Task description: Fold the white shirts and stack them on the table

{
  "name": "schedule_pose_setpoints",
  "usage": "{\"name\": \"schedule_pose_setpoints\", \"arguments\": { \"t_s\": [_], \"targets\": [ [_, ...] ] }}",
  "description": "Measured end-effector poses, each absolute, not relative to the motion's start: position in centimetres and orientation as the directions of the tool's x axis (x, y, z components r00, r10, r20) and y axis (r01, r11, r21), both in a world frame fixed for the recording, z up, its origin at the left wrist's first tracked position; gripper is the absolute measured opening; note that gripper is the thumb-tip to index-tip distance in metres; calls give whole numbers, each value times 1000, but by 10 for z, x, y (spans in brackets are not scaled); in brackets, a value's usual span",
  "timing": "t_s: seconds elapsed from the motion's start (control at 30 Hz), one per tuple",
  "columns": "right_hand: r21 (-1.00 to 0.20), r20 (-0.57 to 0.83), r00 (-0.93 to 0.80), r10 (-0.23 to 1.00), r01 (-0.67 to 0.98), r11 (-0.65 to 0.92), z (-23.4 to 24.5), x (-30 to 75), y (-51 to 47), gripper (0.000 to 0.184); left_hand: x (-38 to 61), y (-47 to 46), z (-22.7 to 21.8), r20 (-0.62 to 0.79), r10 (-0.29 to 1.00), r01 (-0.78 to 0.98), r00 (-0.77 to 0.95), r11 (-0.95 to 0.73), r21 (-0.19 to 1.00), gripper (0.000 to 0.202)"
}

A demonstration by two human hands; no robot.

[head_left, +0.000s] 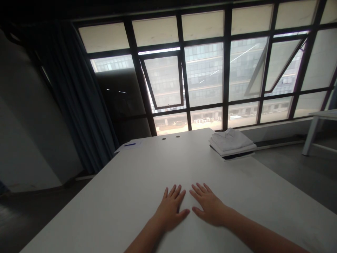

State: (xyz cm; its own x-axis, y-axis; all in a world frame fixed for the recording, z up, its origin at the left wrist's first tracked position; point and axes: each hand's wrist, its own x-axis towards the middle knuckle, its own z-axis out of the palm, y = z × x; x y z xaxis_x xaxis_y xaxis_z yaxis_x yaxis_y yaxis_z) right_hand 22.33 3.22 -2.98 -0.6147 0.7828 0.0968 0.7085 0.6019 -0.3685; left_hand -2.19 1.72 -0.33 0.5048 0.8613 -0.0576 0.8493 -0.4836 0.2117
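Note:
My left hand [171, 209] lies palm down on the white table [147, 179], fingers spread and holding nothing. Beside it, my right hand [209, 205] rests flat in the same way, its fingers apart. The two thumbs point toward each other with a small gap between them. Beyond my right hand, near the table's right edge, sits a stack of folded white clothes [231, 141] with a collar showing on top and a dark layer near the bottom.
At the far left corner lies a paper sheet [137, 144] with a blue pen [130, 144] on it. Two small dark round spots [178, 136] mark the far end. Windows, a blue curtain [76, 105] and another white table [313, 130] stand around.

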Motion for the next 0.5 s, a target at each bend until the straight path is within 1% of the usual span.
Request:
{"name": "schedule_pose_setpoints", "arguments": {
  "t_s": [0.2,0.33,0.43,0.5],
  "targets": [
    [-386,80,-617,783,705,595,-25,225,32,72,-21,17,-1,-59,862,849,503,-480,219,79],
    [-426,48,-656,753,669,609,-14,233,40,70,-21,18,-2,-72,862,852,502,-478,213,79],
    [-489,53,-650,758,645,587,-2,244,63,61,-20,19,-2,-78,865,856,496,-472,209,80],
    [-473,95,-555,826,705,528,8,258,87,50,-20,19,-2,-80,866,857,494,-470,210,80]
  ]
}}
